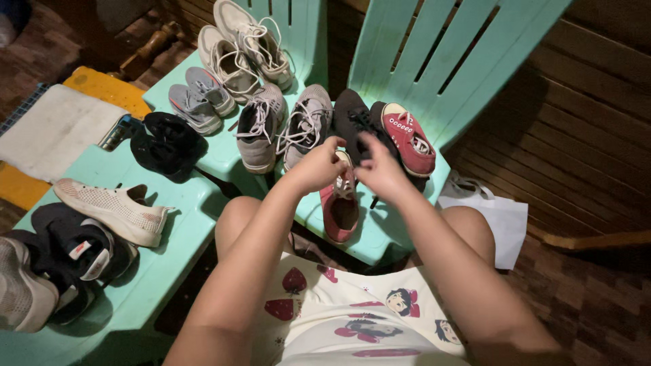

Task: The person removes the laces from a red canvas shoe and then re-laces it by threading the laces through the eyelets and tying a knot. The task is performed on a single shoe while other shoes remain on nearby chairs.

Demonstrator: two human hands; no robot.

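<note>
Left hand (319, 166) and right hand (380, 169) pinched together on laces of dark red canvas sneaker (340, 203), resting toe-out at front edge of mint-green plastic chair (380, 237). Risk judged: hard tug could drag sneaker off edge.

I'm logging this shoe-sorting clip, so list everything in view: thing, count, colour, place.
Red shoes: two, one under the hands, one on the right chair seat.
Black shoe: one, beside the red one.
Grey sneakers: two pairs, middle chair.
Beige sneakers: two, back of middle chair.
Black slip-ons: dark pile, chair edge.
Cream shoe: one, left chair.
Black sandals: left chair, count unclear.
Plastic chairs: three, mint green.
White bag: floor, right.
Left hand, right hand: at the red shoe's laces.
</note>
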